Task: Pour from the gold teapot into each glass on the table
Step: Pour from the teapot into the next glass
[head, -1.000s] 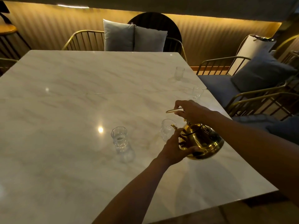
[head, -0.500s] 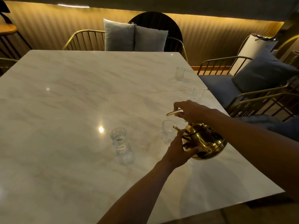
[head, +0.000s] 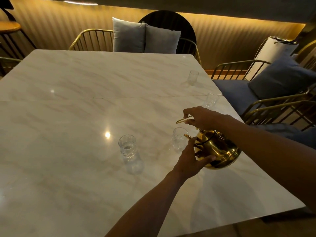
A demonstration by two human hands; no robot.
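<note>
The gold teapot (head: 220, 151) hangs above the marble table (head: 85, 117), tilted with its spout toward a clear glass (head: 178, 140) just left of it. My right hand (head: 203, 118) grips the thin gold handle from above. My left hand (head: 191, 159) cups the pot's front underside near the spout. Another glass (head: 127, 146) with a little liquid stands further left. Two more glasses stand near the right edge, one by the table seam (head: 211, 100) and one farther back (head: 193, 77).
Gold wire chairs with grey cushions (head: 145, 37) line the far side. A blue cushioned seat (head: 239, 93) and gold chair frames sit close off the right edge. A wooden stool (head: 8, 27) is at far left.
Both hands and the teapot have hardly moved; the pot sits slightly higher and to the right against the glass. The view has shifted a little.
</note>
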